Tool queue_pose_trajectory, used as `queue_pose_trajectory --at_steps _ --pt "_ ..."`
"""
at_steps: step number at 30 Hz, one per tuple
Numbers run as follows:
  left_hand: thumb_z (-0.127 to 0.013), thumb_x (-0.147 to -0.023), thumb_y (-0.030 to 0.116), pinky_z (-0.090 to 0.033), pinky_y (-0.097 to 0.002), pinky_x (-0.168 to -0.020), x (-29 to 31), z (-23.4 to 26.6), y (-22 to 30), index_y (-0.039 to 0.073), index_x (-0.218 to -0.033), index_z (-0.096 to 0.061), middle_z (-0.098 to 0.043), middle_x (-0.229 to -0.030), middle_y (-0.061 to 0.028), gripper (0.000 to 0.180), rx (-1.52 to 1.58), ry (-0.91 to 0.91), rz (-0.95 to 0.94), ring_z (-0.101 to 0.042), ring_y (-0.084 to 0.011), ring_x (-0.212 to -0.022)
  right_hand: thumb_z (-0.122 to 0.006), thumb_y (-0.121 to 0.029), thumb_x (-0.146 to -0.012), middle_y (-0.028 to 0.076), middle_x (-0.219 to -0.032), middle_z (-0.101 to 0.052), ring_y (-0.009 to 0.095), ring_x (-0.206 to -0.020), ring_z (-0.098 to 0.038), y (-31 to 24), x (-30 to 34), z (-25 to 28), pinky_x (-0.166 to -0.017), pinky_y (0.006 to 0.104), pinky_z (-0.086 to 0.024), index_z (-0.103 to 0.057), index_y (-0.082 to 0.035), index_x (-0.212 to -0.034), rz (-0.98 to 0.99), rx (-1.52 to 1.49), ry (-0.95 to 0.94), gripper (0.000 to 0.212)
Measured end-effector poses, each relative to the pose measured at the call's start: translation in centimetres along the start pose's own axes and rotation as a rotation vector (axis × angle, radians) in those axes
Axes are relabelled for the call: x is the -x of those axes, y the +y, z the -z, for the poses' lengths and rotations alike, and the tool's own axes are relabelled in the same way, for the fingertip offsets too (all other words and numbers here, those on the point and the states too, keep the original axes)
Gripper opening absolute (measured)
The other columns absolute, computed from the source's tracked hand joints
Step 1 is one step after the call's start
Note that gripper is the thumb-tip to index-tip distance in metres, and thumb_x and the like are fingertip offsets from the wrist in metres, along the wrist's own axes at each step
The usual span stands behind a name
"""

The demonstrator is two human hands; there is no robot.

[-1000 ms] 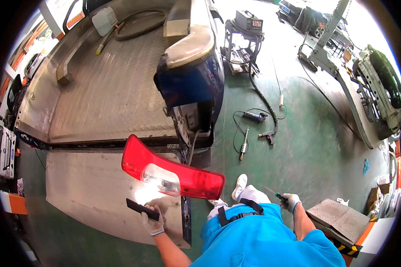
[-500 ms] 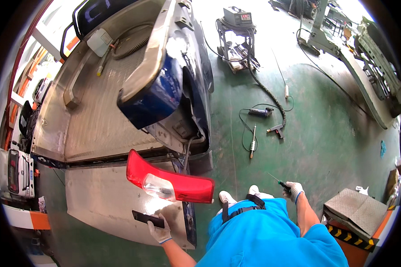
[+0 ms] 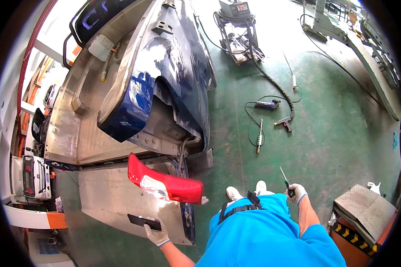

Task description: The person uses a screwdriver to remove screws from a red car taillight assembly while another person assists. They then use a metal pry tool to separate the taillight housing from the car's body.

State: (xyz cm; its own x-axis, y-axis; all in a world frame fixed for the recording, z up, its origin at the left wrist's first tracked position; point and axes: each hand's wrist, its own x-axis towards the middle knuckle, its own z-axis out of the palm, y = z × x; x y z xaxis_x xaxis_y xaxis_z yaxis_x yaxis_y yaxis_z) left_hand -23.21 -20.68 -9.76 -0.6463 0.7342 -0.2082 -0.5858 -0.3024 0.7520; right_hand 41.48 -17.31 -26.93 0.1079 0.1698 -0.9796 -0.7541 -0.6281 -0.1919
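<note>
My left hand [image 3: 157, 232], in a white work glove, is closed around a dark flat phone-like slab [image 3: 140, 221] above the lowered tailgate [image 3: 107, 196]. Just beyond it is a red tail light [image 3: 186, 190] with a clear section, over the tailgate's right part. A grey cable [image 3: 182, 151] runs down from the open rear corner of the blue pickup bed [image 3: 136, 100] toward the light. To the right of my body, my gloved right hand [image 3: 297, 194] grips a dark-handled screwdriver [image 3: 285, 180], its thin shaft pointing up and away from me.
On the green floor [image 3: 236, 164] ahead lie a grinder-like power tool [image 3: 266, 105], a spray-gun-shaped torch [image 3: 284, 123], a slim rod tool [image 3: 259, 137] and cables. A machine on a cart [image 3: 236, 33] stands farther off. At right is an orange box with a metal plate [image 3: 363, 204] on top.
My view has shifted, showing more of the pickup's outer side. The screwdriver has swung from pointing leftward to more nearly straight ahead. Both hands keep their holds.
</note>
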Motion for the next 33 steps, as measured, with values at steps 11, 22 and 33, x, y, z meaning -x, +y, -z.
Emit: queue_pose_trajectory --at_steps 11,22,33 --pt "-0.062 -0.099 0.029 -0.050 -0.0442 -0.102 1.4 -4.3 2.2 0.003 -0.122 -0.056 -0.063 -0.109 -0.0028 0.035 -0.021 -0.008 -0.038 -0.062 -0.0179 -0.096 -0.062 -0.006 -0.082 0.011 -0.068 -0.054 0.025 -0.054 -0.059 0.1 -2.0 -1.4 -0.039 0.0320 -0.050 -0.054 -0.001 -0.081 0.035 0.073 -0.052 0.009" --pt "-0.067 -0.096 0.027 -0.051 -0.0441 -0.100 3.0 -6.7 1.6 0.003 -0.121 -0.057 -0.063 -0.109 -0.0023 0.036 -0.028 -0.034 -0.035 -0.062 -0.0176 -0.093 -0.062 -0.011 -0.086 0.007 -0.067 -0.051 0.022 -0.051 -0.056 0.1 -1.9 0.4 -0.037 0.0303 -0.046 -0.055 -0.007 -0.081 0.072 0.102 -0.016 0.010" --pt "-0.066 -0.097 0.025 -0.053 -0.0485 -0.098 4.5 -6.6 0.3 0.003 -0.122 -0.059 -0.066 -0.112 -0.0062 0.034 0.045 -0.163 0.042 -0.066 -0.0220 -0.095 -0.061 -0.016 -0.090 0.008 -0.067 -0.049 0.022 -0.051 -0.053 -1.4 -1.9 0.1 -0.037 0.0318 -0.045 -0.052 -0.006 -0.082 0.093 0.156 0.003 0.015"
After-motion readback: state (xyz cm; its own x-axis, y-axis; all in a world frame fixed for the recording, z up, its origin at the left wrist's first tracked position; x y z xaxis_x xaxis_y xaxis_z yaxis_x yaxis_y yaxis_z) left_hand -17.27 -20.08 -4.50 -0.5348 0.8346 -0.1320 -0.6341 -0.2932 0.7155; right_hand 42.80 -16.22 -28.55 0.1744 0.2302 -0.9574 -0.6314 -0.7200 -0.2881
